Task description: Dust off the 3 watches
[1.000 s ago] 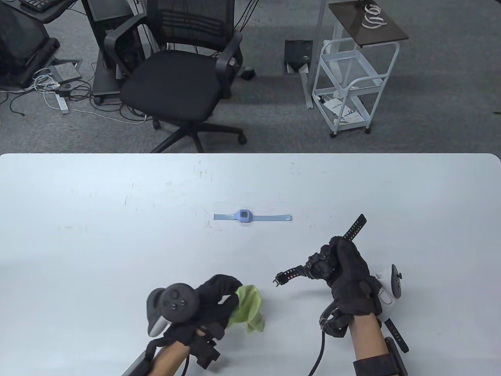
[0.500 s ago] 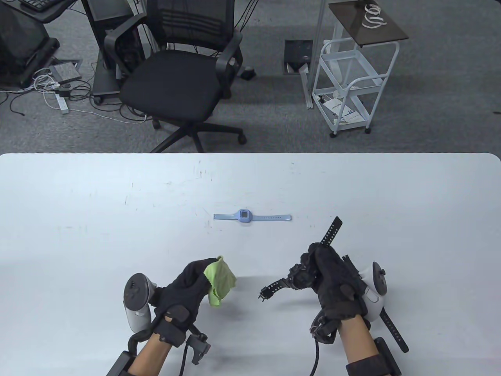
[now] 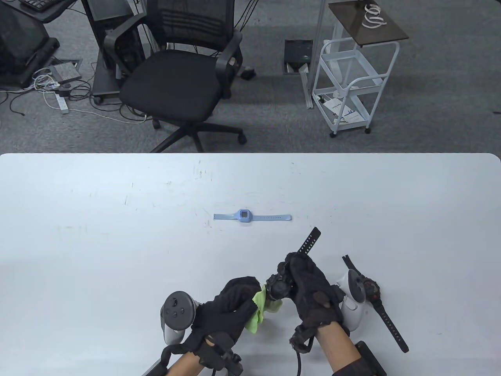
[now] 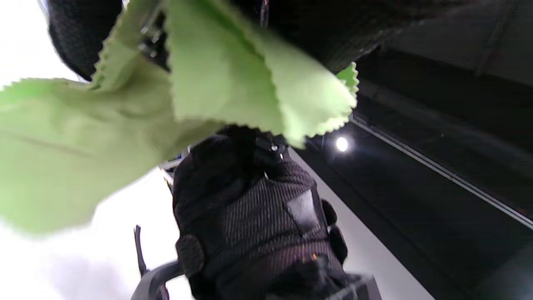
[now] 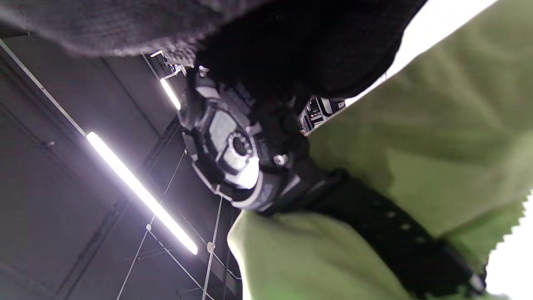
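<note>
From the table view: right hand curled round a black watch, one strap end poking out past the fingers; left hand pinching a green cloth against the watch case. Beyond both hands, flat on the table, a blue watch; just right of the right hand, a second black watch, partly hidden by the white tracker. From the right wrist view alone: case back up close, strap lying over the cloth. Left wrist view mostly filled with blurred cloth.
</note>
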{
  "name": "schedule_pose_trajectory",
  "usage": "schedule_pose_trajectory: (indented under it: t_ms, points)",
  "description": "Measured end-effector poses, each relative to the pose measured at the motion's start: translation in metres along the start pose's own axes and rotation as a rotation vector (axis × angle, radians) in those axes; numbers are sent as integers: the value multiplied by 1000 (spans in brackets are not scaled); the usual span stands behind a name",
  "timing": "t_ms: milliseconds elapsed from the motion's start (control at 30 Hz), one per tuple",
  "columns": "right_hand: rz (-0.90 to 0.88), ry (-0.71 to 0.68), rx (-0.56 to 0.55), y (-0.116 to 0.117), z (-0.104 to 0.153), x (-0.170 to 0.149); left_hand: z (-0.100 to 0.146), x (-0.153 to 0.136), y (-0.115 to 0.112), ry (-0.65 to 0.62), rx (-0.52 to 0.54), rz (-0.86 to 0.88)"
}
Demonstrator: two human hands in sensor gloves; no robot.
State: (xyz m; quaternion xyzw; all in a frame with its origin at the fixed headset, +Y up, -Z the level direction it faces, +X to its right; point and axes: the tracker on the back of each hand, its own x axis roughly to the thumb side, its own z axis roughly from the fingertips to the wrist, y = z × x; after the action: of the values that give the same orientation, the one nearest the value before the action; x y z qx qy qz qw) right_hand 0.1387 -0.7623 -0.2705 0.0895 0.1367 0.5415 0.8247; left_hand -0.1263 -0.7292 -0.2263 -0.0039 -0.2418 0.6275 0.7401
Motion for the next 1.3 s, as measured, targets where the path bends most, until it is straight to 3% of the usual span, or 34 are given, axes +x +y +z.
schedule_pose_trajectory:
  t_ms: [233,367,467,833,1000,1133,1300]
  points:
    - [-119,33,32,15,1,-10,2,2,1,52,81,-101]
    - [-86,28,51,17,1,-10,-1,-4,-2,117,-60,-83]
    - [-72,25,70,18,1,-9,-2,-1,-2,129,-50,-138]
    - [-49,-36,138,22,1,1,0,14,6,-3,-32,-416]
    - [-39,-46,140,22,1,2,2,14,8,-19,-20,-411]
    - [-23,-55,134,20,2,4,1,12,7,23,-90,-397]
    - [-43,-56,131,20,2,4,2,11,11,10,-56,-418]
